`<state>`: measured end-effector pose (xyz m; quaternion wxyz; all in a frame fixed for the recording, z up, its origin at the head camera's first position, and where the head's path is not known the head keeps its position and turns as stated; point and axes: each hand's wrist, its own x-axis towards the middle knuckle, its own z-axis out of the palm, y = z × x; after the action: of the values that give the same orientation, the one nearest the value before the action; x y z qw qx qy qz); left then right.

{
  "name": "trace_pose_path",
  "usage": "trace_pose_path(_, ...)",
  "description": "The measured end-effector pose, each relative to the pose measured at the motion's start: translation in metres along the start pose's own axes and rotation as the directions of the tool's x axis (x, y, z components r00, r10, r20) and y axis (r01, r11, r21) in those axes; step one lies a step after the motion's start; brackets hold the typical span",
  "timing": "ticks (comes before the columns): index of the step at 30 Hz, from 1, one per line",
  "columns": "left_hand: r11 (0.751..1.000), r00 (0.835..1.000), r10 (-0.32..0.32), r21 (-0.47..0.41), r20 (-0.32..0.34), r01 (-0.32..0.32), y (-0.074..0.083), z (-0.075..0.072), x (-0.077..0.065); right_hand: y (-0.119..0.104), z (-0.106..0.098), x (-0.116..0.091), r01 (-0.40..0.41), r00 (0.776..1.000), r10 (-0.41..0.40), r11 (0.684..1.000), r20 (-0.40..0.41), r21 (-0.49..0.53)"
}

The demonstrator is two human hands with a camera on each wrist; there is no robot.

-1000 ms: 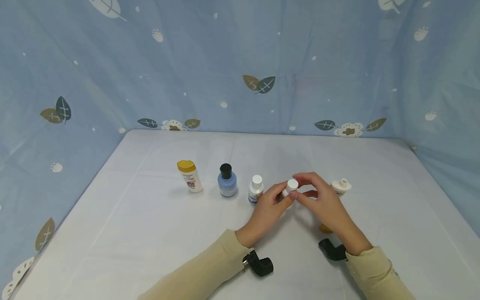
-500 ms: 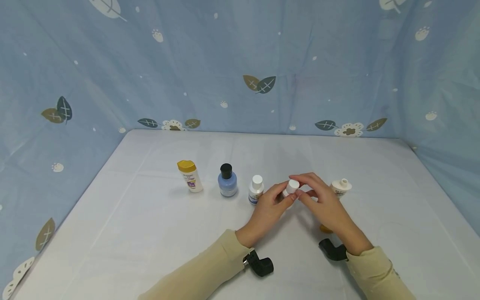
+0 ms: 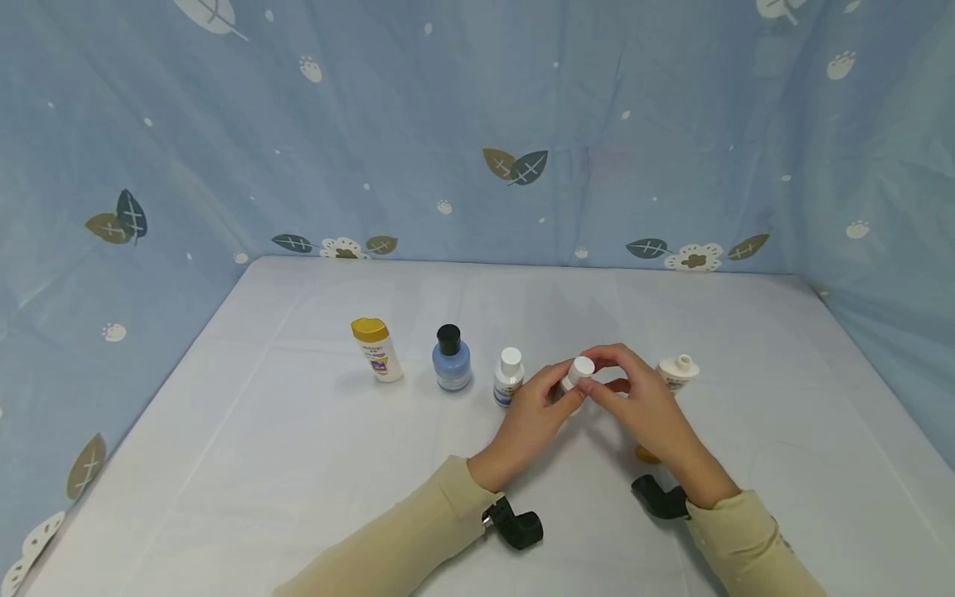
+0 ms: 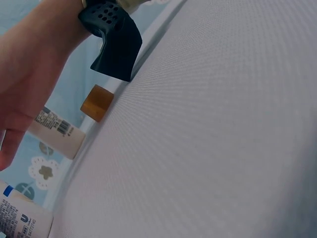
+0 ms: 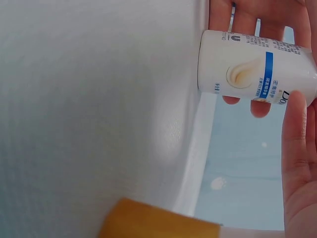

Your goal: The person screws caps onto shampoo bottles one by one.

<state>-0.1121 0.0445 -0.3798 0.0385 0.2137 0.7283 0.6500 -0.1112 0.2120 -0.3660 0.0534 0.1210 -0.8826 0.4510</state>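
In the head view my left hand (image 3: pixel 528 421) grips a small white bottle (image 3: pixel 569 385), which stands nearly upright on the table. The thumb and fingertips of my right hand (image 3: pixel 647 406) pinch its white screw cap (image 3: pixel 582 367). The right wrist view shows the bottle (image 5: pixel 247 67) close up, with a blue stripe, a cream swirl and left fingers (image 5: pixel 244 22) wrapped behind it; the cap is out of frame there. From the left wrist, the bottle's base (image 4: pixel 25 215) and my right hand (image 4: pixel 29 74) appear at the left.
Right of my hands stands a capless white bottle (image 3: pixel 677 373); a yellow cap (image 3: pixel 647 454) lies below my right wrist. To the left stand a white-capped bottle (image 3: pixel 509 380), a blue bottle with a black cap (image 3: pixel 452 365) and a yellow-capped bottle (image 3: pixel 379 352). A blue curtain (image 3: pixel 418 124) hangs behind.
My right index finger and thumb shift around the white cap, then come back to nearly their first position. The left hand and the bottle stay in place.
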Motion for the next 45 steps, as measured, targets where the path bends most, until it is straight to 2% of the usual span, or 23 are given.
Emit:
trace_pose_path(7, 1.0, 1.0, 0.013, 0.003, -0.002, -0.013, 0.001, 0.0, 0.0, 0.0, 0.001, 0.001, -0.037, 0.999, 0.037, 0.999, -0.012, 0.025)
trace_pose_path(10, 1.0, 1.0, 0.008, 0.007, 0.0, -0.008, 0.001, 0.001, 0.0, 0.001, 0.002, 0.0, -0.027, 1.0, 0.027, 0.998, -0.007, 0.053)
trace_pose_path(16, 1.0, 1.0, 0.005, 0.015, 0.007, -0.005, 0.001, 0.001, 0.0, 0.002, 0.0, -0.001, 0.076, 0.996, -0.077, 0.996, 0.034, 0.039)
trace_pose_path(19, 1.0, 1.0, 0.017, 0.011, 0.011, -0.017, 0.0, 0.001, 0.0, 0.002, -0.001, -0.001, 0.104, 0.993, -0.105, 0.994, 0.046, 0.019)
trace_pose_path(37, 0.999, 0.999, 0.032, -0.011, 0.011, -0.032, -0.001, 0.001, 0.0, 0.003, -0.001, -0.001, 0.053, 0.998, -0.054, 0.998, 0.034, 0.039)
trace_pose_path(40, 1.0, 1.0, 0.026, -0.007, 0.005, -0.026, -0.002, 0.001, 0.0, -0.002, -0.002, -0.001, 0.031, 0.999, -0.032, 0.998, 0.029, 0.047)
trace_pose_path(45, 1.0, 1.0, 0.015, -0.016, 0.012, -0.015, -0.002, 0.001, 0.0, -0.023, -0.004, -0.003, 0.002, 1.0, -0.002, 0.998, 0.013, 0.065)
